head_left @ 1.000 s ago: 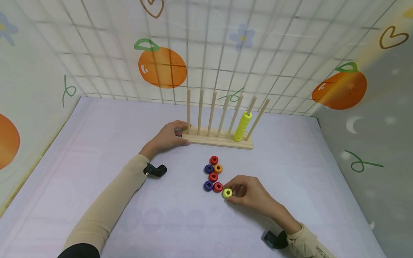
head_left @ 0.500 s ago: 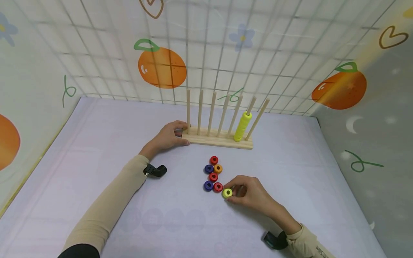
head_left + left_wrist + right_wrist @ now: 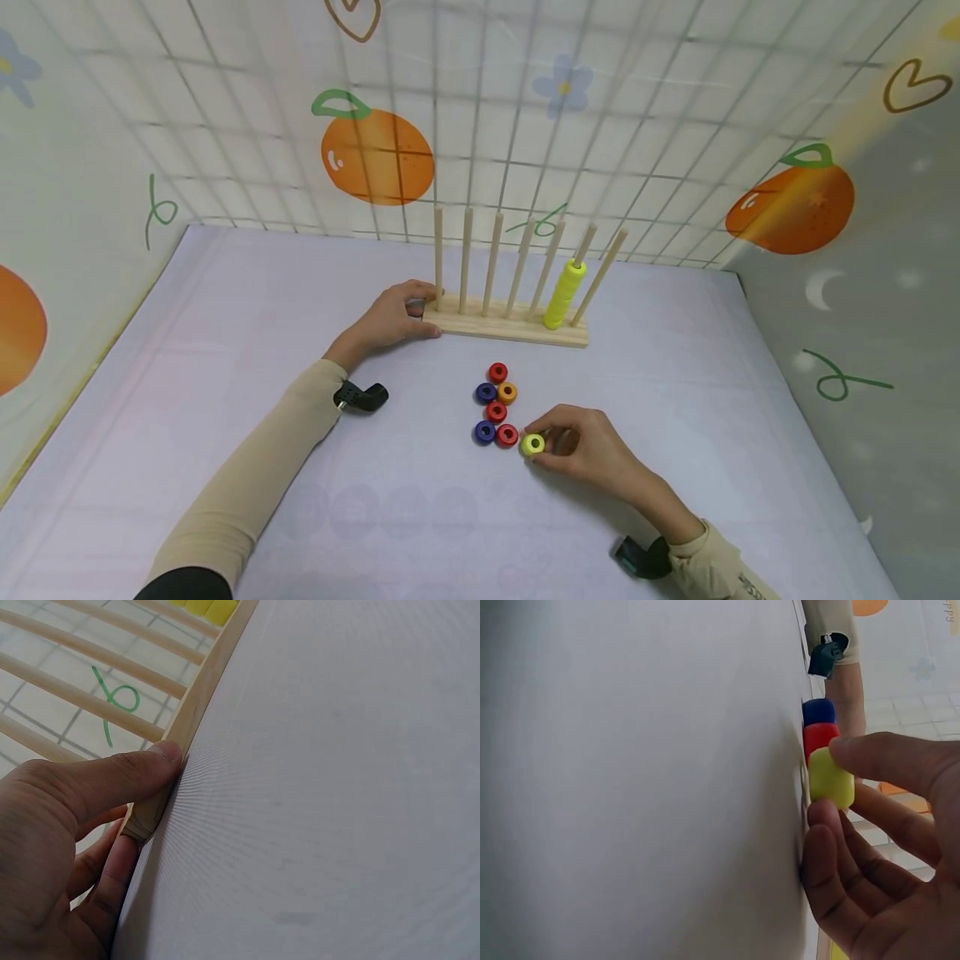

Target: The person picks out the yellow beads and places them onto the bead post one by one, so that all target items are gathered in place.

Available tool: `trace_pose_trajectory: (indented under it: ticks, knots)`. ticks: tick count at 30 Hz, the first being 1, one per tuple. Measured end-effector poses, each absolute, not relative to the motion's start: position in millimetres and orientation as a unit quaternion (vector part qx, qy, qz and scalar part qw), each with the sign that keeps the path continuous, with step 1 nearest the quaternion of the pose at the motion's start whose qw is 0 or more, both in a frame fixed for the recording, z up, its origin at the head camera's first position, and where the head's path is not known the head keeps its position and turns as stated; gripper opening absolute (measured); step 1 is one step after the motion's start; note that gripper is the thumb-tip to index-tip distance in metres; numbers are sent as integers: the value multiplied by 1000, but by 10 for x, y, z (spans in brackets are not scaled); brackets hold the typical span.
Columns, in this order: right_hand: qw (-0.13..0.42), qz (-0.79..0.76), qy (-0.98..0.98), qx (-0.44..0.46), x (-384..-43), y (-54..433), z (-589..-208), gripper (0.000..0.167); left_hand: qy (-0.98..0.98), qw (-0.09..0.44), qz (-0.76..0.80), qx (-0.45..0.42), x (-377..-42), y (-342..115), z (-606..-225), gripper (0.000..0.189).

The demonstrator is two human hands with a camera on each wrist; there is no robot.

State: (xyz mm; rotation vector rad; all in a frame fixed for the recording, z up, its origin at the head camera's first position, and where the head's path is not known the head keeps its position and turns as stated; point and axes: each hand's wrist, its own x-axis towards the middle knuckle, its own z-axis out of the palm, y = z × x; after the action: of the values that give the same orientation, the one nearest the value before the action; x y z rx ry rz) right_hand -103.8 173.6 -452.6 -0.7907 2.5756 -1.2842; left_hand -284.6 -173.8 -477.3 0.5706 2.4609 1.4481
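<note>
A wooden peg rack [image 3: 487,327] with several upright pegs stands toward the back of the table. My left hand [image 3: 390,317] grips the left end of its base, thumb at the front and fingers around the end, as the left wrist view shows on the base [image 3: 193,705]. A stack of yellow beads [image 3: 564,296] sits on the second peg from the right; the other pegs are bare. Between thumb and fingers, my right hand [image 3: 592,446] pinches a single yellow bead [image 3: 528,452]; the right wrist view shows this bead [image 3: 831,780] at or just above the tabletop.
Left of the pinched bead lies a loose cluster: red beads [image 3: 500,442], blue beads [image 3: 477,437] and an orange bead [image 3: 513,395]. The white tabletop [image 3: 390,467] ends at a patterned curtain [image 3: 262,125] behind the rack.
My right hand has shifted slightly up and to the right with the yellow bead, widening its gap from the red bead. My left hand and the rack have not moved.
</note>
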Motion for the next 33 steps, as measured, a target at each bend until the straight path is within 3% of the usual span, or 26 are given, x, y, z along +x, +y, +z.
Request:
trace_pose_trajectory:
  ticks: [18, 33]
  knots:
    - [44, -421, 872, -247, -1093, 1854, -4417, 30, 842, 116, 491, 189, -2841, -1734, -4758, 79]
    - [-38, -405, 880, -244, -1266, 2031, -4182, 33, 841, 114, 492, 192, -2821, -1740, -4735, 80]
